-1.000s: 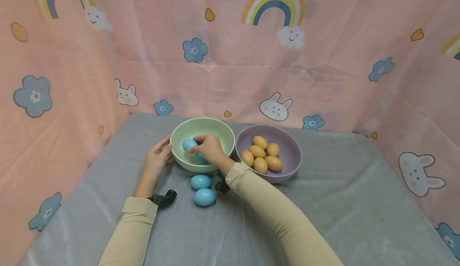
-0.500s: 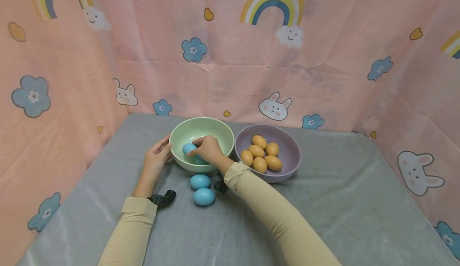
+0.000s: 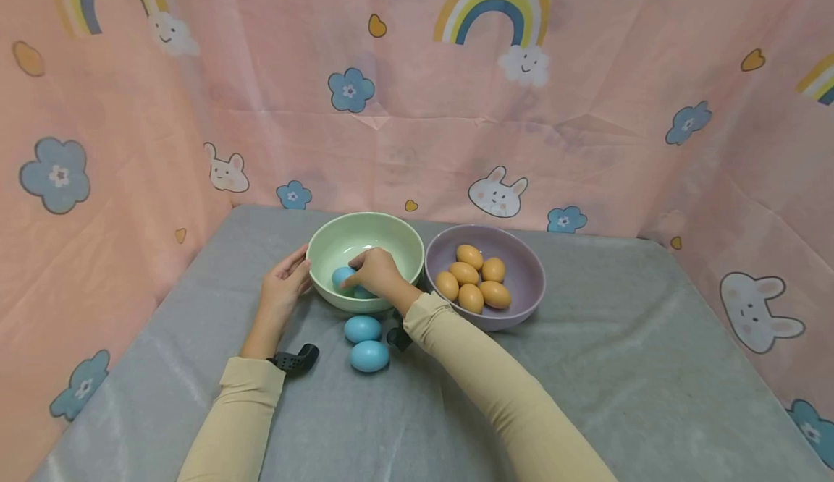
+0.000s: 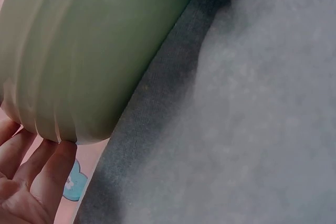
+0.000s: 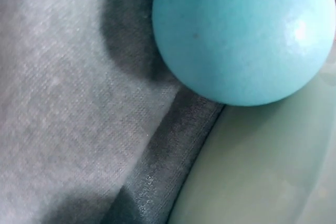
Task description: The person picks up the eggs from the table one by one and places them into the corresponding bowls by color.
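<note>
In the head view, my right hand (image 3: 379, 273) reaches into a light green bowl (image 3: 391, 230) and pinches a blue egg (image 3: 340, 276) between thumb and fingers. Another blue egg (image 3: 362, 293) lies in the bowl, partly hidden by that hand. My left hand (image 3: 281, 290) is at the bowl's left side; in the left wrist view its extended fingertips (image 4: 65, 148) touch the outer wall. Two more blue eggs, a farther one (image 3: 363, 329) and a nearer one (image 3: 369, 357), rest on the grey cloth before the bowl. A blue egg (image 5: 241, 35) fills the top of the right wrist view.
A purple bowl (image 3: 529, 272) with several brown eggs (image 3: 464, 273) stands close to the green bowl's right side. Grey cloth (image 3: 619, 352) covers the table. A pink patterned curtain (image 3: 417, 156) hangs behind and along both sides.
My right hand has lowered a little inside the green bowl, bringing the pinched blue egg down towards the bottom. The left hand keeps its place at the bowl.
</note>
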Action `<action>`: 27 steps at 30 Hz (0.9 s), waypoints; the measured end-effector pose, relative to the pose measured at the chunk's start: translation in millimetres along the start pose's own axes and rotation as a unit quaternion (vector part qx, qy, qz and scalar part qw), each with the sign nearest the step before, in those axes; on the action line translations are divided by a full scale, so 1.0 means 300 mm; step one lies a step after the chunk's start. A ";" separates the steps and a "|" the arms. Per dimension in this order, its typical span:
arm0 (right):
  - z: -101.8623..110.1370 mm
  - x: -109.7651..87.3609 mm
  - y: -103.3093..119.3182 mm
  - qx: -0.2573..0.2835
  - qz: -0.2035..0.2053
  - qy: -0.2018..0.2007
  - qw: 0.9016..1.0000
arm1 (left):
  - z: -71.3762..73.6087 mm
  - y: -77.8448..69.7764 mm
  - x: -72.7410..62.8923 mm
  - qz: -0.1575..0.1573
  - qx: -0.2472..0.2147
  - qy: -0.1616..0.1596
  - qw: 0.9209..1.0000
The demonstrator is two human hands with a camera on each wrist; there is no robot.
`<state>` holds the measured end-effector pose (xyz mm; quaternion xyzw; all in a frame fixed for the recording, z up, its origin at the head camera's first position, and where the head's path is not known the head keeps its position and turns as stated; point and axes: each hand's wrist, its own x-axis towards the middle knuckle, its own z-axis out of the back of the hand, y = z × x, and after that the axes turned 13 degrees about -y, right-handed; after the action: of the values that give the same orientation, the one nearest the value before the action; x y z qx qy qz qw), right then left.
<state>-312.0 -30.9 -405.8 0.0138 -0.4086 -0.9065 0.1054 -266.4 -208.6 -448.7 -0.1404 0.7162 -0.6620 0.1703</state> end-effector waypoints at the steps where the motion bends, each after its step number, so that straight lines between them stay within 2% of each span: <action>1: -0.001 0.001 -0.001 0.000 -0.001 -0.001 1.000 | 0.001 0.000 0.000 -0.001 0.001 0.000 1.000; 6: 0.001 -0.002 -0.004 0.013 -0.004 -0.018 1.000 | 0.002 0.000 0.001 -0.001 0.001 -0.003 1.000; 12: 0.047 -0.038 0.004 0.093 -0.022 -0.051 0.994 | -0.001 0.003 0.003 0.006 0.007 -0.007 1.000; 18: 0.150 -0.122 0.015 0.185 -0.028 -0.071 0.980 | -0.001 0.002 0.003 0.004 0.009 -0.006 1.000; 23: 0.232 -0.205 -0.012 0.215 -0.026 -0.097 0.971 | 0.000 -0.002 0.002 0.004 0.012 -0.007 1.000; 27: 0.273 -0.259 -0.052 0.229 -0.035 -0.098 0.968 | 0.002 -0.002 0.001 0.005 0.013 -0.008 1.000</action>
<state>-247.9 55.4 -367.6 -0.0369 -0.6126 -0.7890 0.0269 -266.5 -209.3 -448.0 -0.1399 0.7068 -0.6693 0.1815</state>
